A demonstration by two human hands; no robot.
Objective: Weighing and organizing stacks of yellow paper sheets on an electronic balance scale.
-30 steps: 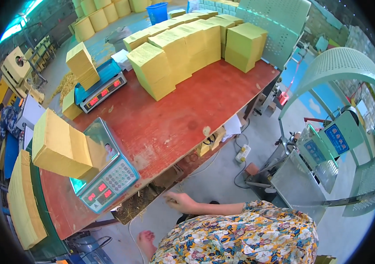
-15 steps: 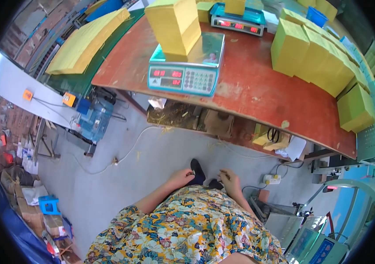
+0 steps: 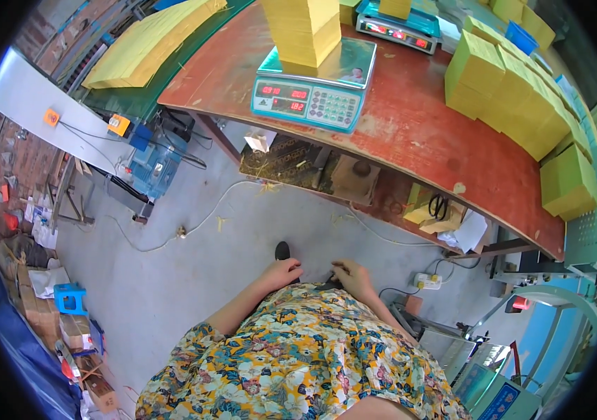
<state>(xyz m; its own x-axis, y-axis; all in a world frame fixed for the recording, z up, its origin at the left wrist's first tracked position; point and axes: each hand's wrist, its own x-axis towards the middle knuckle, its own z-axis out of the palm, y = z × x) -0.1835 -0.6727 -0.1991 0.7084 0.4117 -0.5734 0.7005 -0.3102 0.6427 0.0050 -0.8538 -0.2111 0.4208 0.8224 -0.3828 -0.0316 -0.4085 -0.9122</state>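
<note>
My left hand (image 3: 282,272) hangs in front of my flowered shirt (image 3: 298,350), fingers loosely curled in, and no object shows in it. Across a small gap, my right hand (image 3: 353,278) has its fingers bent toward the left one; I see nothing in it either. Both hands are apart from the table. Ahead of them, a teal digital scale (image 3: 305,104) with a lit red display stands at the near edge of the red table (image 3: 410,133). A tall stack of yellow paper (image 3: 305,35) rests upright on its pan.
Several yellow paper stacks (image 3: 505,91) line the table's right side. Behind is a second scale (image 3: 398,28). A green bench at left bears yellow sheets (image 3: 151,45). On the floor lie a cable (image 3: 204,222) and a power strip (image 3: 428,281); a blue stool (image 3: 69,299) stands at left.
The table and scale sit lower and slightly farther right in the picture as my view shifts. Both hands have moved slightly left and up. The paper stack stays on the scale.
</note>
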